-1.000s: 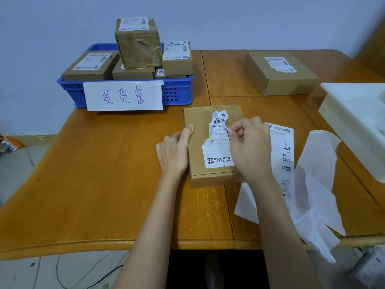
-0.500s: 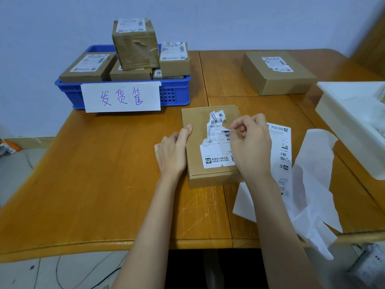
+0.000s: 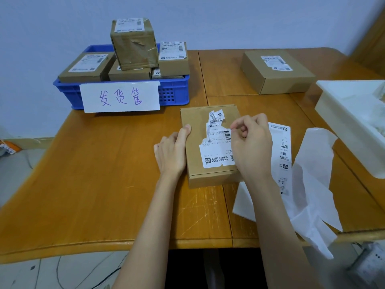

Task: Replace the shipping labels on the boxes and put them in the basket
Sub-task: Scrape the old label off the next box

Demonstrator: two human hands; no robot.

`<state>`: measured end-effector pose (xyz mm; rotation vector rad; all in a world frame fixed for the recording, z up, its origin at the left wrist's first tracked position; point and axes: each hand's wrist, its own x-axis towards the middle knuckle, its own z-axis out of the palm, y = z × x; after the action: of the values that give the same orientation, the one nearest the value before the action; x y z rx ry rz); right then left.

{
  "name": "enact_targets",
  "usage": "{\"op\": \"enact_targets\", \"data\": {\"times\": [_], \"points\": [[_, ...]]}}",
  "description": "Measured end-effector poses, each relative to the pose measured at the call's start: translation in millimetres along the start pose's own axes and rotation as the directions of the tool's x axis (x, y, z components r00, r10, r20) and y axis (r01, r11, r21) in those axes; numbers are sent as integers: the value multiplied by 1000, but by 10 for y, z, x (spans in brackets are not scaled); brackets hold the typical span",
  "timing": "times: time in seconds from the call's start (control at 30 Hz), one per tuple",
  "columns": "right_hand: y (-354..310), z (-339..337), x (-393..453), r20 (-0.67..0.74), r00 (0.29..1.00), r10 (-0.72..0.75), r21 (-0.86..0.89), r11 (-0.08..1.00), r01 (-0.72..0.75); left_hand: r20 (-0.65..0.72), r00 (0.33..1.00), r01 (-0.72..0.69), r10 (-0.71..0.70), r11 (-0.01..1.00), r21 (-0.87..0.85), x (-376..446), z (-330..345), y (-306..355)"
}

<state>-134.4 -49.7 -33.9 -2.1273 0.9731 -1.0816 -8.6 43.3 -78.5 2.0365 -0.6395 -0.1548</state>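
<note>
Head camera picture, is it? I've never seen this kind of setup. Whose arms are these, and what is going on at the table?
No machine here: a person wears a camera on the head, looking down at their own bare hands. The left hand rests against the side of a box on the table, steadying it. The right hand pinches the torn old label to peel it. Beside the box lie a new label sheet and white backing paper. Behind stand a blue basket of relabelled boxes, another box and a white tray.

wooden table (image 3: 108, 184), blue basket (image 3: 175, 94) back left, two cardboard boxes (image 3: 210, 176) (image 3: 279, 80), white tray (image 3: 341, 113), label sheet (image 3: 283, 155), backing paper (image 3: 312, 184)
</note>
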Motion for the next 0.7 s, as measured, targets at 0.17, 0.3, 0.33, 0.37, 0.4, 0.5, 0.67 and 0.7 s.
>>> {"op": "enact_targets", "data": {"times": [0.17, 0.3, 0.33, 0.37, 0.4, 0.5, 0.67, 0.7], "points": [[-8, 26, 21, 27, 999, -24, -50, 998, 25, -7, 1000, -30, 31, 999, 32, -9, 0, -23], [3, 24, 19, 36, 999, -35, -76, 996, 38, -12, 997, -75, 77, 992, 97, -27, 1, -51], [1, 21, 17, 38, 999, -35, -82, 996, 38, -14, 997, -75, 77, 992, 104, -27, -1, -54], [-7, 21, 9, 41, 999, -31, -84, 996, 35, -11, 997, -70, 71, 992, 107, -26, -4, -52], [-16, 23, -2, 49, 998, -31, -90, 995, 35, -5, 998, -66, 67, 992, 111, -26, -6, -52], [-40, 29, -65, 65, 995, -75, -169, 982, 85, 1, 998, -61, 62, 991, 117, -23, -8, -49], [-6, 5, -71, -20, 1000, -12, -37, 999, 11, 3, 999, -50, 50, 996, 80, -34, -12, -34], [3, 7, -73, -18, 1000, -20, -42, 999, 19, 4, 998, -62, 62, 994, 88, -44, -16, -29]]}}
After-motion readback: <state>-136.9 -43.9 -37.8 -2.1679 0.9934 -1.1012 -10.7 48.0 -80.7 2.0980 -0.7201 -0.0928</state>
